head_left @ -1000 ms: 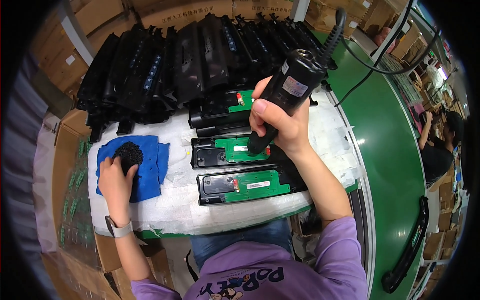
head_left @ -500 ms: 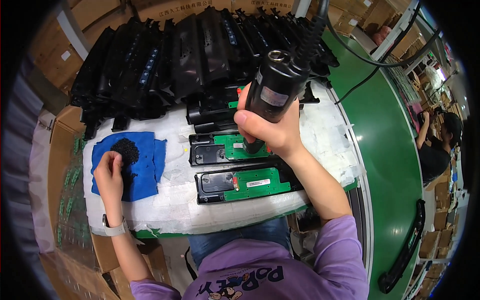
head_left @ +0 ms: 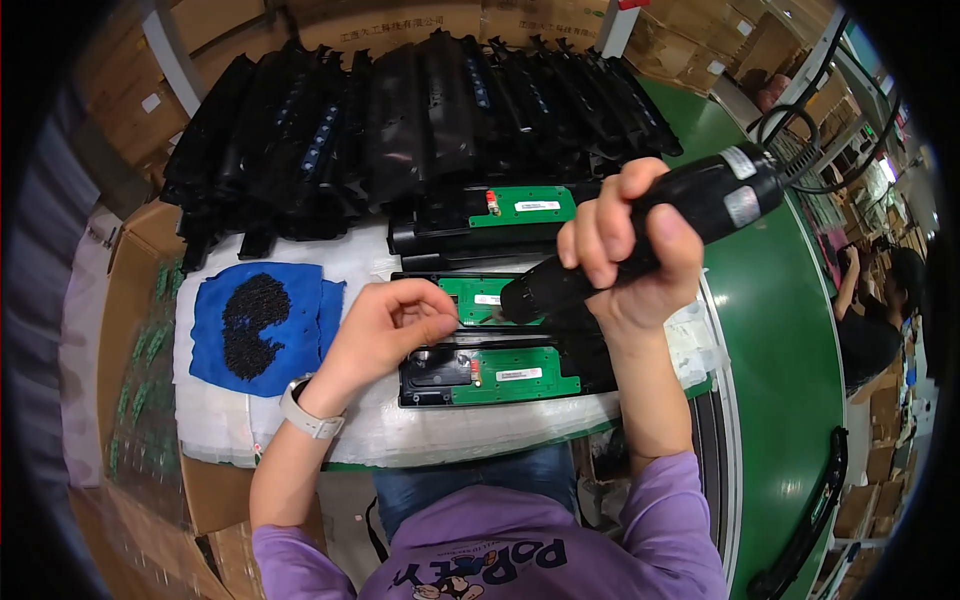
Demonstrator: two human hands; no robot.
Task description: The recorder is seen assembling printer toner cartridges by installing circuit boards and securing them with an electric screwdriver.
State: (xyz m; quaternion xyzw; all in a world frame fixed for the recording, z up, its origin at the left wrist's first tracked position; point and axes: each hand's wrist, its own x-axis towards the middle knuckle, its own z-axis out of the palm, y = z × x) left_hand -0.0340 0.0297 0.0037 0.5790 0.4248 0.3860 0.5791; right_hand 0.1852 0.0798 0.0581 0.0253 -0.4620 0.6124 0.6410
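The middle green board (head_left: 465, 288) lies in a black tray (head_left: 412, 277), partly hidden by both hands. The right hand (head_left: 640, 250) is wrapped firmly around a black power screwdriver (head_left: 735, 195), which slants down from the right of the middle green board, its tip over that board's lower part; whether the tip touches cannot be told. The left hand (head_left: 395, 325) is at that board's left end, fingers curled, thumb and index finger close together beside the tip; whether they pinch a screw is too small to tell. To the left of the middle green board, a blue cloth (head_left: 208, 330) bears a pile of small black screws (head_left: 258, 305); just below the board lies a near green board (head_left: 548, 365). With the screwdriver tilted so, its tip could skid and scratch the middle green board, or nick the nearby fingertips. Any screw held there could drop between the boards if the pinch loosens.
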